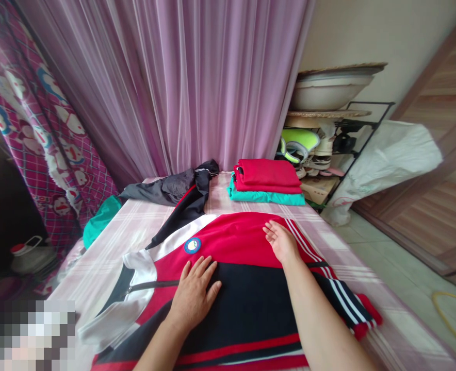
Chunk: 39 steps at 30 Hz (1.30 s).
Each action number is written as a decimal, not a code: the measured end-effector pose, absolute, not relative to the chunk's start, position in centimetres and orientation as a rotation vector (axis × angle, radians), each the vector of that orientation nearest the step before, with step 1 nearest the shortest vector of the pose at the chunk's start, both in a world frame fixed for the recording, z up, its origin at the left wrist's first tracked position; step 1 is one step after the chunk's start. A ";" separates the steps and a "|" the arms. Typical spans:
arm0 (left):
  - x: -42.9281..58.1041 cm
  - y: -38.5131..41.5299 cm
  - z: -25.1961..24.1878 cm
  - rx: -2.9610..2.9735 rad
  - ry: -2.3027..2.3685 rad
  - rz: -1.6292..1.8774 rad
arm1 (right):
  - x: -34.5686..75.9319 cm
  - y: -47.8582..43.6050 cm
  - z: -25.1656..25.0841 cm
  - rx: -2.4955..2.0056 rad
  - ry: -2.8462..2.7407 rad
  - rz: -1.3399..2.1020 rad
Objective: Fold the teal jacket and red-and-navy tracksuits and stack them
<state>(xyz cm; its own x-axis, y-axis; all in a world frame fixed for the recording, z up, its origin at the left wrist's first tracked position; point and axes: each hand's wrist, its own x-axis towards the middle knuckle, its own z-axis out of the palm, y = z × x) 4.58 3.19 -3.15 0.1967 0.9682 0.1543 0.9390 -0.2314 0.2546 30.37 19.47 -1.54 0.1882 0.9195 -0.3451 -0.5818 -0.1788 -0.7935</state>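
Left hand [193, 294] is lying flat and open on the black front panel of a red, black and white track jacket [231, 242], fingers spread, holding nothing. Right hand [282, 242] is resting open on the jacket's red upper panel, also holding nothing, about 1 hand's span from the round badge [192, 245]. The jacket is lying spread out on a bed [108, 257] with a pink plaid sheet, its white collar [137, 265] toward the left. Beyond it, a folded red garment [266, 175] is sitting on a folded teal garment [266, 197], with a crumpled dark grey garment [166, 188] lying to their left. A teal cloth [101, 221] is lying at the bed's left edge. A sheer lilac curtain [174, 77] is hanging behind the bed, and a shoe rack [367, 123] is standing to the right.
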 end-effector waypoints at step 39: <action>-13.0 8.4 5.6 1.326 1.792 0.708 | 44.2 20.6 -1.6 -1.530 -2.216 0.059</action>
<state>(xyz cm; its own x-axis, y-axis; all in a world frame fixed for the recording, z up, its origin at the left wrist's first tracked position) -13.02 8.36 5.55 -0.1500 0.9538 -0.2603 0.5181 0.3001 0.8010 44.21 20.63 -1.63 -0.2878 0.8978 0.3333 0.8790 0.3858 -0.2803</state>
